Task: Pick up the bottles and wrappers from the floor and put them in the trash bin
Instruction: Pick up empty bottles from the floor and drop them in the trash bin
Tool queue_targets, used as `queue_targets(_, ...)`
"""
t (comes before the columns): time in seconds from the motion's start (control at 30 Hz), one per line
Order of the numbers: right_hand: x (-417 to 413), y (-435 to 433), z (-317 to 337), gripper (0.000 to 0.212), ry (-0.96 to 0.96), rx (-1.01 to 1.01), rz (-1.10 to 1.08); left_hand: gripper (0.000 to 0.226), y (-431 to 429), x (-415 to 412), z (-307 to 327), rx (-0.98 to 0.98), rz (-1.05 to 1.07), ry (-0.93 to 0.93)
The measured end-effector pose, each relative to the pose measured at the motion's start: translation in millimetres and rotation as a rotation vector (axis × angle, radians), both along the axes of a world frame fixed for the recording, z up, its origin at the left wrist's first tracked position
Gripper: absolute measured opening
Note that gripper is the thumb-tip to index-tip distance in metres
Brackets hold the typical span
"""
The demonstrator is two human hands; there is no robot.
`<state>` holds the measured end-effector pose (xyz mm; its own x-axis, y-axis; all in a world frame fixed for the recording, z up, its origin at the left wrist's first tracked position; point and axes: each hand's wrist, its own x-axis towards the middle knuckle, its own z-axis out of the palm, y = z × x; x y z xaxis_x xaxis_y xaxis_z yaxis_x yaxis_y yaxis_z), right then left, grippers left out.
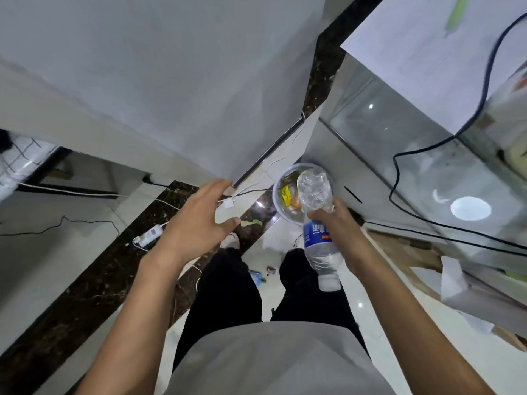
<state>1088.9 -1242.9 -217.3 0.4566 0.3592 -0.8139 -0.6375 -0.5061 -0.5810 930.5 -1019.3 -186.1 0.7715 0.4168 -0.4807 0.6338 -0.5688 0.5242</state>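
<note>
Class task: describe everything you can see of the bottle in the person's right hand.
The plastic water bottle is clear and crumpled, with a blue label round its middle and a whitish cap. It looks empty. The right hand grips it at the label, cap end towards the person, base end over the trash bin.

Bottle [315, 192]: thin clear plastic, crumpled, glossy. Its label [315, 236]: shiny blue film. Cap [329, 282]: white plastic, duller.
Bin [274, 196]: pale smooth plastic rim, shiny inside.
Floor tiles [370, 315]: white, polished, reflective.
Dark strip [85, 295]: marble-look stone, veined, glossy.
Counter top [427, 172]: glass, mirror-like.
Sheet [422, 52]: matt white paper.
Cable [394, 172]: black, smooth rubbery sheath.
Trousers [222, 295]: black matt cloth.
Shirt [271, 360]: grey matt cloth.
Cabinet panel [171, 81]: smooth, satin white.
Wrapper [251, 222]: thin green film, crinkled.
</note>
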Motion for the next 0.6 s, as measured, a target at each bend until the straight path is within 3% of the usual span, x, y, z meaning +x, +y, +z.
queue_targets(0.2, -24, 18, -14, 0.051, -0.104, 0.003, -0.061, 0.071, 24, 48, -33, -0.042, -0.26, 0.0)
queue_targets(0.3, -34, 23, -23, 0.049, -0.141, -0.017, -0.194, 0.067, 31, 67, -52, -0.087, -0.411, -0.032)
queue_targets(0.6, -67, 22, -93, 0.047, -0.136, -0.071, -0.349, 0.075, 31, 62, -151, -0.102, -0.48, -0.054)
